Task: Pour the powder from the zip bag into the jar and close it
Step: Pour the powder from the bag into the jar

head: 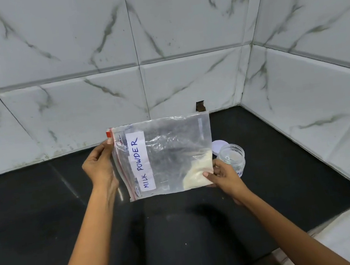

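Your left hand pinches the zip edge of the zip bag, held above the black counter. Powder sits in its lower right corner, where your right hand pinches it. Beside it stands the open jar, with the lid just behind.

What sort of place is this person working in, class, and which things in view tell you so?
Probably a home kitchen: a dark stone counter set in a corner of marble-look wall tiles, with a zip bag labelled MILK POWDER and an open jar.
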`<action>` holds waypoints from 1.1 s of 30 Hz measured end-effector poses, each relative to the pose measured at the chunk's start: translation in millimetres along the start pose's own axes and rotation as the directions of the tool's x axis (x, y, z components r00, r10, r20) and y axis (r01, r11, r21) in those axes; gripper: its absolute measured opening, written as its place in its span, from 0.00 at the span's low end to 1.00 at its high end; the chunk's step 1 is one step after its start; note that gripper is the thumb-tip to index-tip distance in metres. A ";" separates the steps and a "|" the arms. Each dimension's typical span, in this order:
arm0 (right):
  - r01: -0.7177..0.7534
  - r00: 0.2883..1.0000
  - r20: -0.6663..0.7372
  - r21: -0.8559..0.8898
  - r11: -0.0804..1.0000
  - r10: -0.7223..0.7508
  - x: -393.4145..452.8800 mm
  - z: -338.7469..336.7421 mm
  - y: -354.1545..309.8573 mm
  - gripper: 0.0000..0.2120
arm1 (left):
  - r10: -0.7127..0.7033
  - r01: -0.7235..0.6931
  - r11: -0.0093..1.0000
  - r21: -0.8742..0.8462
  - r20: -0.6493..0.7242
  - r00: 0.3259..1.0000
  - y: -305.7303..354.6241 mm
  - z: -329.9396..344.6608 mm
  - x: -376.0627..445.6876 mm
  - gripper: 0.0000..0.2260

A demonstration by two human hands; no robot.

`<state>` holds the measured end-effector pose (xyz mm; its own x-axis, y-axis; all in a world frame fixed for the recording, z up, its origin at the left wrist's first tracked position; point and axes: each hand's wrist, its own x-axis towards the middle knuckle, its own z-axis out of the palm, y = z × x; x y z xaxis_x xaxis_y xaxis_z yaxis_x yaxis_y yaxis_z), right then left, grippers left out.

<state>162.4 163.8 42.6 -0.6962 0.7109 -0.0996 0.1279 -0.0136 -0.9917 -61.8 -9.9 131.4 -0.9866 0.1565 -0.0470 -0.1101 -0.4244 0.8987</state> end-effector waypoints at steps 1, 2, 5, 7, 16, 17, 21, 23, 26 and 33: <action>0.014 1.000 -0.008 0.013 1.000 -0.013 -0.8 -2.6 -3.7 0.08 | -0.006 0.006 1.000 0.010 0.014 1.000 -1.0 1.1 0.9 0.04; 0.026 0.999 -0.021 0.025 0.999 -0.026 -1.0 -6.2 -6.8 0.08 | -0.012 0.011 1.000 0.027 0.033 0.999 -2.5 1.8 1.7 0.03; 0.076 0.996 -0.043 0.060 0.995 -0.074 -1.6 -18.0 -13.1 0.04 | -0.011 0.003 0.997 0.078 0.097 0.995 -9.7 3.6 1.7 0.11; 0.096 0.994 -0.057 0.057 0.994 -0.093 -1.6 -26.2 -14.3 0.02 | -0.010 -0.008 0.993 0.120 0.149 0.989 -16.2 4.6 0.3 0.14; 0.048 0.997 -0.070 0.176 0.983 -0.037 0.5 -56.5 -15.4 0.09 | -0.063 -0.016 0.972 0.236 0.326 0.943 -34.6 15.2 -1.2 0.18; 0.015 0.997 -0.074 0.197 0.980 0.000 0.4 -58.1 -15.5 0.09 | -0.054 -0.030 0.971 0.239 0.334 0.941 -33.3 18.5 -1.6 0.17; -0.030 0.999 -0.037 0.209 0.977 0.038 -4.0 -64.0 -15.9 0.12 | -0.014 -0.077 0.970 0.231 0.369 0.929 -25.2 34.0 -3.8 0.16; -0.011 0.999 -0.038 0.176 0.984 0.018 -7.6 -66.7 -15.5 0.13 | 0.001 -0.092 0.971 0.220 0.382 0.924 -21.4 40.4 -5.6 0.15; -0.008 0.999 -0.044 0.140 0.990 0.015 -9.7 -70.8 -13.0 0.12 | 0.011 -0.098 0.973 0.210 0.383 0.924 -16.8 50.1 -7.9 0.15; 0.048 0.998 -0.051 0.165 0.985 -0.040 -12.9 -85.7 -15.3 0.08 | 0.049 -0.149 0.966 0.212 0.416 0.908 -10.7 72.8 -15.7 0.16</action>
<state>229.9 215.0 66.1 -0.6637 0.7460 -0.0554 -0.0237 -0.0949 -0.9952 -36.4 57.1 154.2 -0.8507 0.4928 0.1828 0.0663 -0.2444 0.9674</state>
